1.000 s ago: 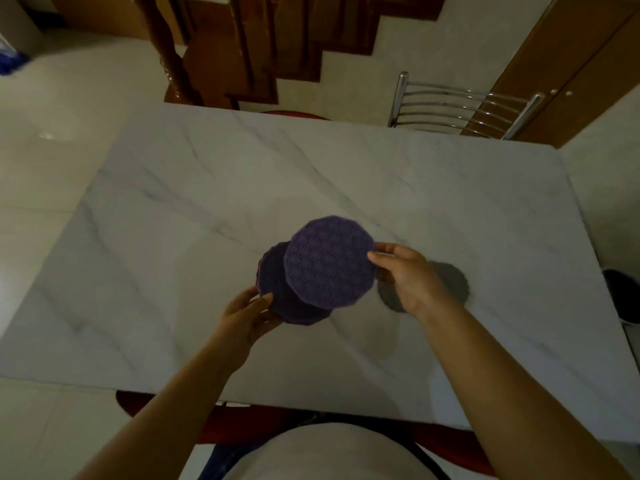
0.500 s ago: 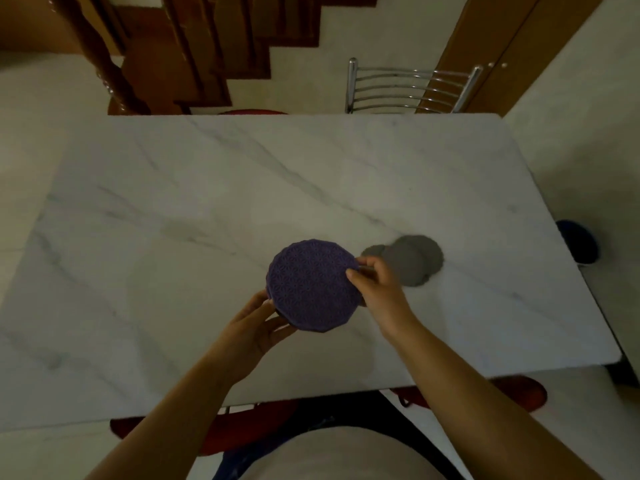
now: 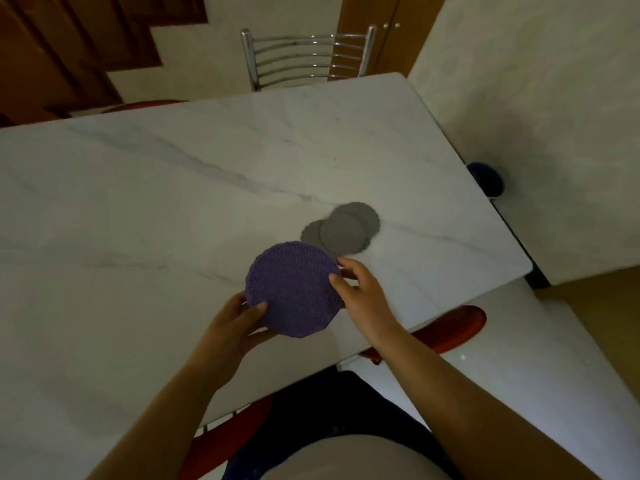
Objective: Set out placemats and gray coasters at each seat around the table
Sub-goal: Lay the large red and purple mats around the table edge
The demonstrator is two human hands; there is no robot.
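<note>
Both hands hold the round purple patterned placemats (image 3: 294, 289) above the white marble table (image 3: 138, 202). The left hand (image 3: 239, 320) grips the near-left edge, fingers curled; the right hand (image 3: 363, 292) pinches the right edge. Flat gray round coasters (image 3: 343, 233) lie overlapping just beyond the placemats.

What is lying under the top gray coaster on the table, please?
A left coaster and a far coaster peek out from under the top coaster. Whether more lie beneath is hidden.

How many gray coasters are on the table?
3, overlapping on the table beyond the purple mats: top coaster, left coaster, back coaster. More may hide underneath.
</note>
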